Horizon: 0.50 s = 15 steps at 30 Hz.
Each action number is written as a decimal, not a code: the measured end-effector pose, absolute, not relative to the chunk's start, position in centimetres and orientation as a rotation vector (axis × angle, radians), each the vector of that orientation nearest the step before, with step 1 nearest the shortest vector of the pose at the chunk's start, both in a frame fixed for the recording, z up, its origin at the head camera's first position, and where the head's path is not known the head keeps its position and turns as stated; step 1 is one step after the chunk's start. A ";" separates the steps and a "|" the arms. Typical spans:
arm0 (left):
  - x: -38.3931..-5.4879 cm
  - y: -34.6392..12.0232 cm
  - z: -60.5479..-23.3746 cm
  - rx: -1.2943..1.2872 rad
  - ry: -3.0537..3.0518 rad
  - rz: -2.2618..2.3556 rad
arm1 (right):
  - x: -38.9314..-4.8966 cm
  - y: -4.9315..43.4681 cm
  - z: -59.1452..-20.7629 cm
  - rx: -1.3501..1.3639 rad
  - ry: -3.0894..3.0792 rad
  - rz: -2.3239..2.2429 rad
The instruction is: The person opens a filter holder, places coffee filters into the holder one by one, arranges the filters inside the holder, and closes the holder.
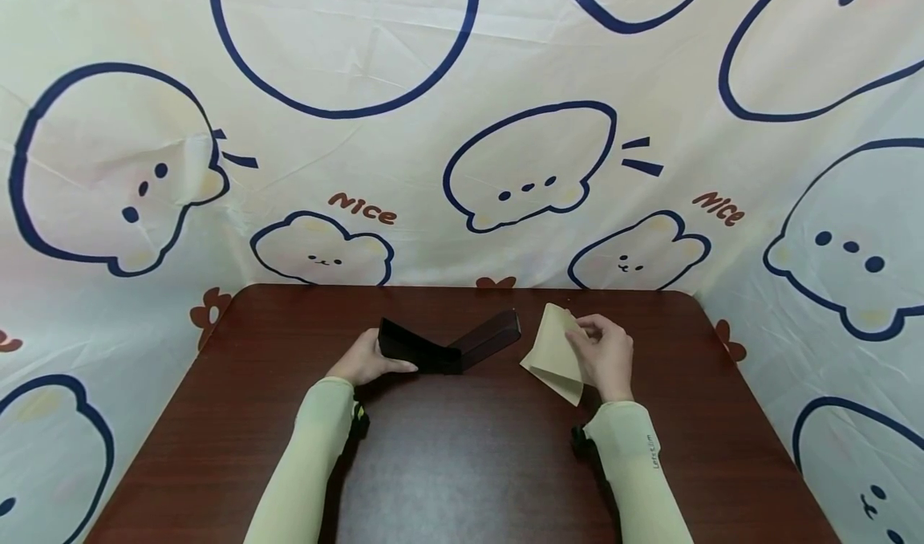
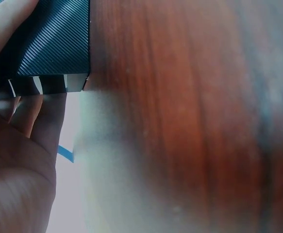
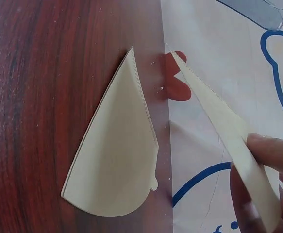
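Note:
My left hand [image 1: 368, 359] grips the left end of a black box [image 1: 419, 350], thumb along its near side. Its ribbed surface [image 2: 54, 43] shows in the left wrist view, the fingers beneath. A dark, see-through lid [image 1: 487, 339] slants up to the right from the box. Between thumb and fingers, my right hand [image 1: 606, 355] pinches a tan cone-shaped paper coffee filter [image 3: 228, 136], raised above the table. Beside it in the right wrist view, more coffee filters [image 3: 112, 155] lie stacked on the wood, round edge toward the bottom of that view.
The dark brown wooden table [image 1: 447, 464] spreads under both arms. Behind its far edge hangs a pale cloth [image 1: 419, 167] with blue-outlined cartoon figures, and it also drapes along both sides.

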<state>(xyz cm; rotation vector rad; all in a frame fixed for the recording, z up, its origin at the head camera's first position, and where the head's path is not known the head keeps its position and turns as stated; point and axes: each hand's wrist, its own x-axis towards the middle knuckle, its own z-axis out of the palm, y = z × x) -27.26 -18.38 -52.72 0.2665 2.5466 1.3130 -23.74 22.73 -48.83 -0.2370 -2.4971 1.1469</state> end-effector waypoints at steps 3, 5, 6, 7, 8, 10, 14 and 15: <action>-27.3 -18.4 -52.7 0.269 2.547 1.310 | -23.7 22.8 -48.7 -0.228 -2.495 1.147; -27.3 -18.4 -52.7 0.268 2.544 1.310 | -23.8 22.8 -48.6 -0.218 -2.493 1.143; -27.3 -18.4 -52.6 0.268 2.543 1.307 | -23.8 22.8 -48.6 -0.216 -2.491 1.144; -27.3 -18.4 -52.7 0.266 2.544 1.306 | -23.8 22.8 -48.5 -0.214 -2.490 1.145; -27.3 -18.4 -52.7 0.260 2.544 1.306 | -23.8 22.8 -48.4 -0.211 -2.486 1.153; -27.3 -18.4 -52.7 0.256 2.545 1.300 | -23.7 22.9 -48.2 -0.206 -2.484 1.171; -27.3 -18.4 -52.7 0.251 2.544 1.294 | -23.7 23.0 -47.9 -0.183 -2.482 1.201; -27.3 -18.4 -52.7 0.252 2.543 1.294 | -23.7 23.0 -47.8 -0.175 -2.483 1.203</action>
